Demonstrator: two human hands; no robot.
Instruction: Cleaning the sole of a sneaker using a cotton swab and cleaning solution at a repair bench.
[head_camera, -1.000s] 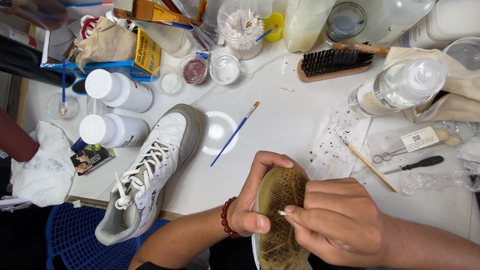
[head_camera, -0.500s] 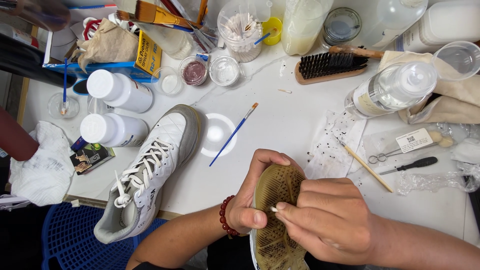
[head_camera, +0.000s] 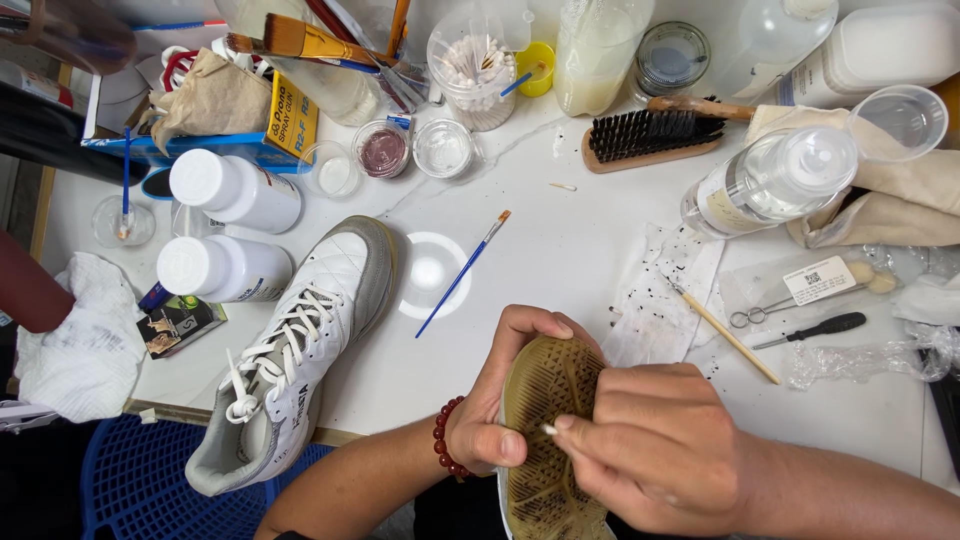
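A shoe (head_camera: 548, 440) is held sole up at the near edge of the white table (head_camera: 570, 230), its yellowed ridged sole facing the camera. The left hand (head_camera: 500, 400) wraps round the toe end, fingers curled over the far rim and thumb pressed on the near side. The right hand (head_camera: 655, 445) lies over the sole, thumb and forefinger pinched together on a thin white stick (head_camera: 549, 429) whose tip touches the grooves.

One matching white sneaker (head_camera: 290, 350) with laces lies to the left, sole down. Just beyond it lie two white bottles (head_camera: 230, 190) on their sides, one blue-handled paintbrush (head_camera: 462, 273), and three small round dishes (head_camera: 383, 150). Farther back are one black-bristled scrub brush (head_camera: 650, 135), one clear bottle (head_camera: 770, 180) on its side with a pale label, and a tub of cotton swabs (head_camera: 470, 70). A blue and yellow box (head_camera: 290, 125) sits at the back left; a small white square tag (head_camera: 818, 281) lies right of centre beside one pair of scissors (head_camera: 770, 310).
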